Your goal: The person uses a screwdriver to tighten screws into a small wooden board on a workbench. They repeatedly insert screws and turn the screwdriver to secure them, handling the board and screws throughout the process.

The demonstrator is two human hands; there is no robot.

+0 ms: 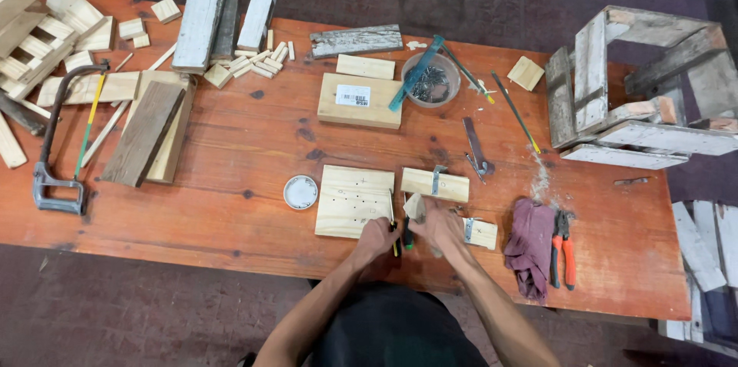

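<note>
The long reddish-brown wooden tabletop [231, 152] runs from left to right in front of me, with a weathered grey-white wooden crate [638, 90] at its far right end and a heap of pale wood offcuts [46, 36] at the far left. Nearer the middle lies the pale square pine board with small drilled holes [354, 200], touching my left hand on its near right corner. Just right of it, a little farther off, sits a small pale wood block with a metal bracket on top [435, 183].

My work looks to be at the fitting stage: I seem to be steadying a small light wood piece [415, 206] between my hands at the near edge. My judgement is that the next move calls for a firm hold on that piece and a careful aim with the tool's tip.

My left hand [376, 237] is curled shut round a slim yellow-and-black handled tool [395, 242]. My right hand [437, 225] is closed over the small piece, with a dark green handle [407, 238] showing just beside it; whether that hand grips the handle too, I cannot tell. Both forearms reach forward from the near edge and converge, wrists close together.
</note>
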